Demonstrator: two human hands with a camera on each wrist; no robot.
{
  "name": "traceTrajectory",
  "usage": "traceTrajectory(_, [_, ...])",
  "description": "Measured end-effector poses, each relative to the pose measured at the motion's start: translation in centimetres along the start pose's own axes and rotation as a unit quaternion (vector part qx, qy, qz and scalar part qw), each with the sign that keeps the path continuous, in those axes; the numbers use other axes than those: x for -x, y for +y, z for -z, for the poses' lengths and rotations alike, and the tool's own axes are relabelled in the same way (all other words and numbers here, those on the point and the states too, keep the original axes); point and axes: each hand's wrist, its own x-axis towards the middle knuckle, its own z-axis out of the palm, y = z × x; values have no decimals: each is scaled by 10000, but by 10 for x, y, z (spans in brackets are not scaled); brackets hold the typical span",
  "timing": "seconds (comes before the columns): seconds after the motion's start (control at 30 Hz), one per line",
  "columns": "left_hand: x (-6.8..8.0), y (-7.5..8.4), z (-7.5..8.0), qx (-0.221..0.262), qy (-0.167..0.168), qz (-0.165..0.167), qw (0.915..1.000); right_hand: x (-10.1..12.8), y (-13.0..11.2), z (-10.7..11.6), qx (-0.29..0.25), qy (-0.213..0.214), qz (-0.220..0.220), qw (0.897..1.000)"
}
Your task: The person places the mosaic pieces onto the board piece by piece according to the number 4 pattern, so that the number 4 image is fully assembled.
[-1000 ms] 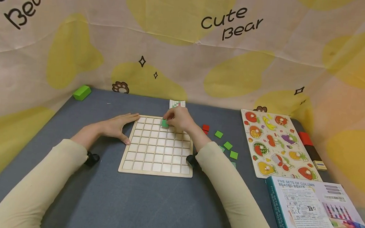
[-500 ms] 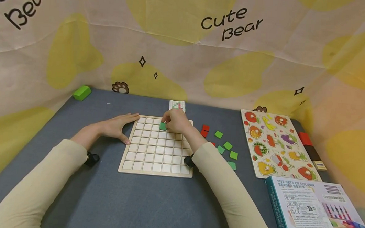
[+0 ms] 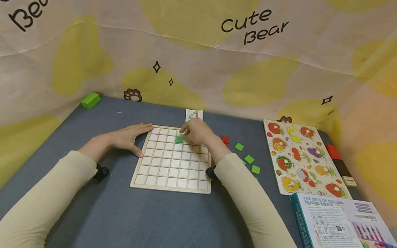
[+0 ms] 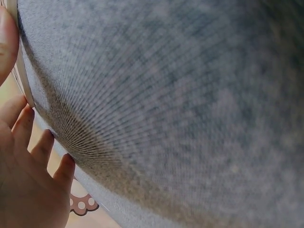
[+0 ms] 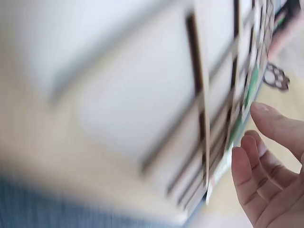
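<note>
A square wooden grid board with white cells lies on the table. My left hand rests at its left side, fingers spread, thumb and fingertips touching the edge. One green tile sits in a cell in the upper middle of the board. Over the upper right cells is my right hand, its fingers loosely bent. Part of a second green tile shows by its fingertips. In the right wrist view, the thumb is close to the green tiles, with nothing visible between thumb and fingers.
A small pattern card lies behind the board. Red tiles and several loose green tiles lie to the right, beside a fruit puzzle board and a box. A green block stands far left.
The green tile has come down from the board's top row and now sits apart from my right fingers. My right hand has shifted slightly right; the left hand stays in place.
</note>
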Motion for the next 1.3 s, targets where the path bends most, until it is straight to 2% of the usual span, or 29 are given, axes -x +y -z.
traceTrajectory(0.23, [-1,3,1,-139,2,-5,9999,27,64,41,-223,59,-210,9995])
traceTrajectory(0.47, [2,1,1,-94,18,43,9999,62,125,63,-562,-653,-964,9916])
traceTrajectory(0.67, [1,-1,0,-79,30,70,9999,76,145,68,-520,-1252,-1357,9814])
traceTrajectory(0.8, [0,-1,0,-58,24,64,10000,79,147,66,-528,-1335,-1358,9803])
traceTrajectory(1.03, [-1,-1,-1,-87,29,17,10000,78,151,63,-575,-1211,-1285,9826])
traceTrajectory(1.13, [-1,-2,-1,-85,33,-1,10000,77,150,63,-759,-1022,-1181,9848])
traceTrajectory(1.23, [-1,-3,-1,-62,49,-32,10000,72,144,59,-1274,-361,-866,9874])
traceTrajectory(1.3, [-1,-3,-1,-60,73,-59,9999,66,133,54,-1679,227,-589,9838])
